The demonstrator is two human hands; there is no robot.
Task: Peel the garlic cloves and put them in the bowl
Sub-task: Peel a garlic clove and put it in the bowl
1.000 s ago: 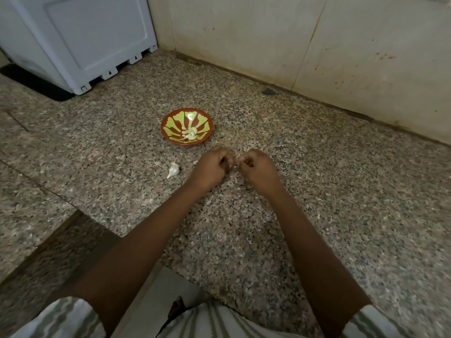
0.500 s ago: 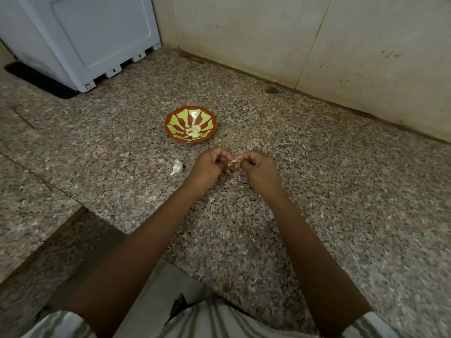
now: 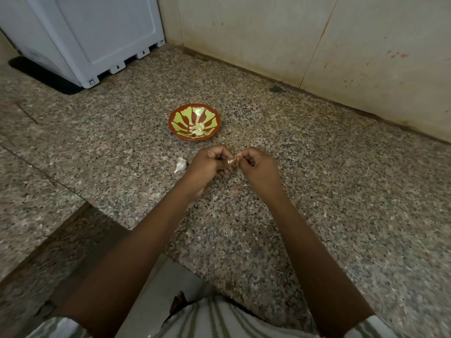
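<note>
A red bowl [image 3: 178, 118] with green leaf shapes sits on the speckled granite counter, with several peeled garlic cloves [image 3: 197, 129] in its middle. Just in front of it my left hand [image 3: 210, 164] and my right hand [image 3: 258, 167] meet, fingers curled. Between their fingertips they pinch a small pale garlic clove [image 3: 231, 161], mostly hidden by the fingers. An unpeeled white garlic piece [image 3: 180, 164] lies on the counter to the left of my left hand.
A white appliance [image 3: 92, 37] stands at the back left on a dark mat. A tiled wall [image 3: 317, 45] closes the back and right. The counter edge [image 3: 80, 208] drops off at the lower left. A small dark chip [image 3: 276, 89] lies near the wall.
Both hands stay together on the clove, with small shifts of the fingers. The view has drifted slightly, so the bowl sits a little further right.
</note>
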